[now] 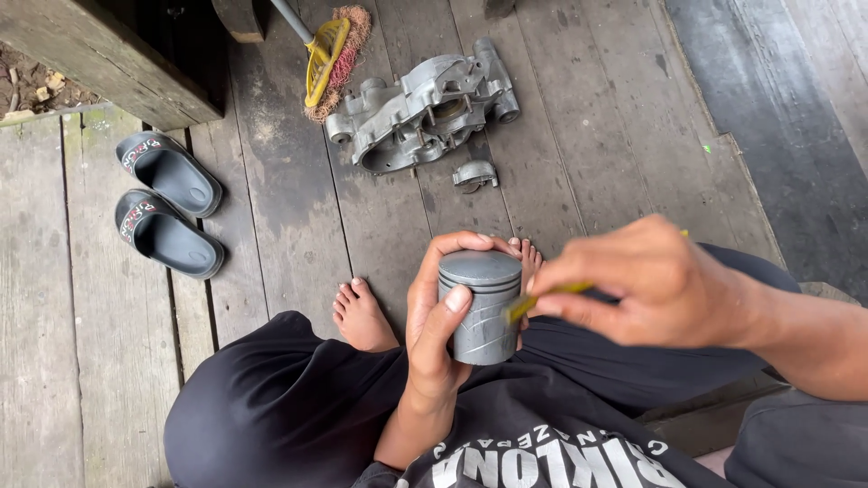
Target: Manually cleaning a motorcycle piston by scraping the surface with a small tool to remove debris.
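Clearly, left hand clasps the grey piston upright while right hand pinches a blurred yellow-handled tool against its ring grooves; steadiness matters.

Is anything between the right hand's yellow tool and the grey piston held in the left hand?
Nothing visible. The left hand holds the grey piston upright over the lap, thumb on its front. The right hand brings the yellow tool to the piston's bare right side; its tip looks to touch, though blurred.
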